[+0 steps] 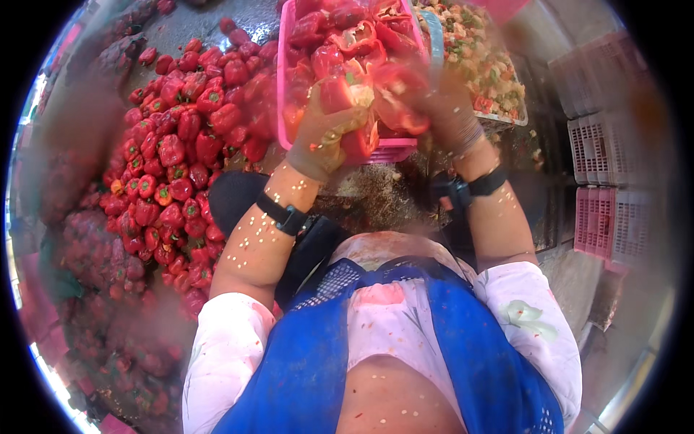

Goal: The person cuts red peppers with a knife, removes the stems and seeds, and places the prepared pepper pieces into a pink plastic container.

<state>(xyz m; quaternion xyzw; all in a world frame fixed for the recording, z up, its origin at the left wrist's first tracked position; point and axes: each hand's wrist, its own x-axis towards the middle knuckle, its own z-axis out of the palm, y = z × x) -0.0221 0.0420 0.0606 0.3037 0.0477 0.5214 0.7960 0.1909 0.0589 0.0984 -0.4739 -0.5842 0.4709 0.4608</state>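
Observation:
My left hand [325,130], which seems to wear a thin glove, grips an opened red bell pepper [334,96]. The pepper's pale seed core [362,96] shows at its cut side. Under both hands stands a pink plastic basket [282,81] filled with cut red pepper pieces [355,37]. My right hand [452,111] is motion-blurred at the basket's right side, close to a blurred red pepper piece [398,106]. Its fingers are too smeared to show whether they hold anything. Pale seeds stick to both forearms.
Whole red bell peppers [173,149] lie heaped on the floor at left. A shallow white tray [515,118] of pepper cores and seeds [471,49] stands right of the basket. Plastic crates [593,152] line the far right. Seeds litter the floor [379,187] before me.

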